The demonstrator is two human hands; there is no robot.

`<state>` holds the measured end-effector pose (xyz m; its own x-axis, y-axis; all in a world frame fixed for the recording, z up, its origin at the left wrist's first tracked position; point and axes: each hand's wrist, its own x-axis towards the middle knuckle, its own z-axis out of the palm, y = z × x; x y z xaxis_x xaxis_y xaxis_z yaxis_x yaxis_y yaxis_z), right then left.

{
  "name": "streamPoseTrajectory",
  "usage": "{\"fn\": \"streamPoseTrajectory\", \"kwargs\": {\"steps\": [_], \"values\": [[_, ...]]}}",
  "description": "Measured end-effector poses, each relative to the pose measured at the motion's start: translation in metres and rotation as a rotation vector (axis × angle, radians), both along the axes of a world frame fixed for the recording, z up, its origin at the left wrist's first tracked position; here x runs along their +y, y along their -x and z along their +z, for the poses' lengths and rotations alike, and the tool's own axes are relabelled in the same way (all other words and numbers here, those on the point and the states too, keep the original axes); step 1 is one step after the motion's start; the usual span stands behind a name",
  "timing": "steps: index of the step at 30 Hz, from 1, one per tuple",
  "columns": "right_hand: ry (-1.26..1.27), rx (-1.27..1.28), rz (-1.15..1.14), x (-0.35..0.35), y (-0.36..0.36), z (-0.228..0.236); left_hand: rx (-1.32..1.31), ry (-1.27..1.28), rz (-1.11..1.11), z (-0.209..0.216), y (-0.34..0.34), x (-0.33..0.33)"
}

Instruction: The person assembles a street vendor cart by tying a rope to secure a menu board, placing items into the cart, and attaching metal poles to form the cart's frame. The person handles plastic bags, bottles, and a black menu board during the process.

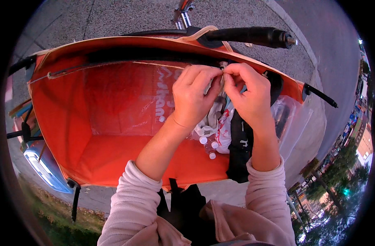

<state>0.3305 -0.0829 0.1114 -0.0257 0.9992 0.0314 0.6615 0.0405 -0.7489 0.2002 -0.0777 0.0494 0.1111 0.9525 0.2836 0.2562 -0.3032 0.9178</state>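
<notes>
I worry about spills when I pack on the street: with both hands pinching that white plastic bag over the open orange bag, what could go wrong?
1. The left hand and right hand grip only the top of the white plastic bag; a slip could drop it onto the small white-capped bottles.
2. The orange bag appears to hang at the black handlebar; it could possibly tip.

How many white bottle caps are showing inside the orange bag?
4: one cap against the back wall left of the left hand, three caps clustered below the white plastic bag. More may be hidden.
</notes>
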Motion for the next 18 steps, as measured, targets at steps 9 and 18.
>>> {"fn": "streamPoseTrajectory", "kwargs": {"steps": [9, 18], "values": [[0.167, -0.087, 0.115, 0.0105, -0.0056, 0.0094, 0.120, -0.197, -0.007, -0.0022, 0.0068, 0.0045], [0.039, -0.181, 0.101, 0.0072, -0.0022, 0.0001, 0.110, -0.250, -0.035, -0.0033, 0.0092, 0.0092]]}}
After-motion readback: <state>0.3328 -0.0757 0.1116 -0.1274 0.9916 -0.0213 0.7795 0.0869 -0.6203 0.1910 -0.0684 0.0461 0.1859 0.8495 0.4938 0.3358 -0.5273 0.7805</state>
